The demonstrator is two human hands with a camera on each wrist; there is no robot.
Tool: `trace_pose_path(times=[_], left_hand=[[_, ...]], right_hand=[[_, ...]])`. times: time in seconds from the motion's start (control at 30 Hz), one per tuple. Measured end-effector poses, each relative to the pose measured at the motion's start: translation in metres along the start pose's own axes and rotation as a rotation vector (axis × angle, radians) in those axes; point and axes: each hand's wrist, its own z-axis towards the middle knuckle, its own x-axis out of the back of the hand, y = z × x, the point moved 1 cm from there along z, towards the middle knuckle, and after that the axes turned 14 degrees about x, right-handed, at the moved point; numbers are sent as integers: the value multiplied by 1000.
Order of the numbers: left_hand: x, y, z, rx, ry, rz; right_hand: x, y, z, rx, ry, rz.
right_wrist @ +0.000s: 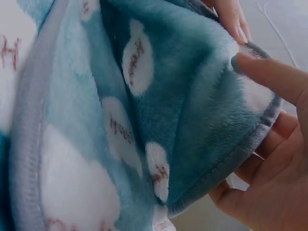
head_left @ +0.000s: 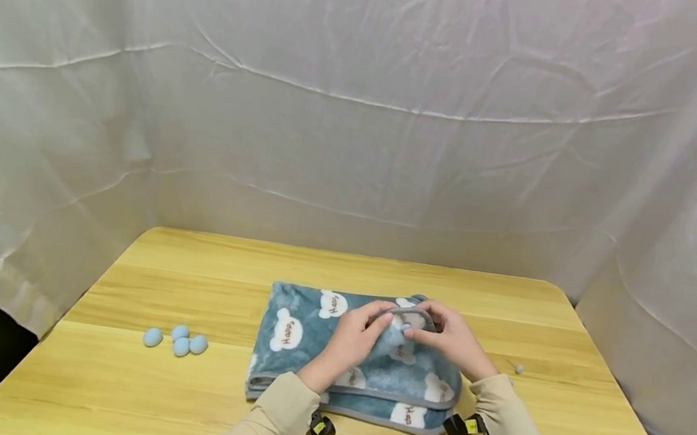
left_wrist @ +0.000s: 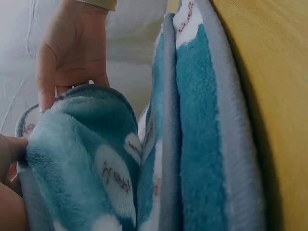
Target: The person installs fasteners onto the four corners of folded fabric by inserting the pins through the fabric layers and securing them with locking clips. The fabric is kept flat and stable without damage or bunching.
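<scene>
- Head view: a folded blue blanket [head_left: 380,375] lies at the middle of the wooden table [head_left: 97,390].
- Left hand [head_left: 353,336] and right hand [head_left: 454,340] both pinch its raised edge, at its far right part.
- Blue balls [head_left: 180,347] lie left.

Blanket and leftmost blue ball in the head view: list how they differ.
The blanket is teal with white lettered patches; the ball is plain light blue. The blanket is far larger than the ball. The left hand and right hand grip the blanket, while the ball lies untouched. Both are on the table.
</scene>
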Motion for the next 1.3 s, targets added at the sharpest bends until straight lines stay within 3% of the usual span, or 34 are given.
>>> trace_pose_path(times=[0.13, 0.33, 0.43, 0.5, 0.67, 0.77, 0.87, 1.0, 1.17, 1.3], left_hand=[[-1, 2, -1, -26, -16, 29], [8, 14, -5, 0, -86, 106], [21, 24, -10, 30, -127, 185], [33, 29, -15, 40, -131, 251], [73, 29, -27, 10, -72, 401], [99, 18, -37, 6, -7, 484], [129, 0, -46, 35, 45, 583], [175, -24, -63, 121, 82, 684], [229, -52, -84, 249, 107, 758], [261, -74, -95, 347, 102, 792]], right_hand=[[2, 0, -1, 25, 10, -23], [0, -2, -3, 98, 59, -84], [-2, -4, -4, 218, 82, -191], [-3, -5, -4, 342, 91, -281], [-8, -6, -1, 650, 124, -470], [-11, -6, 0, 741, 134, -559], [-14, -7, -2, 754, 127, -613], [-17, -6, -6, 717, 111, -605], [-19, -6, -6, 718, 95, -592], [-19, -8, -4, 707, 85, -596]])
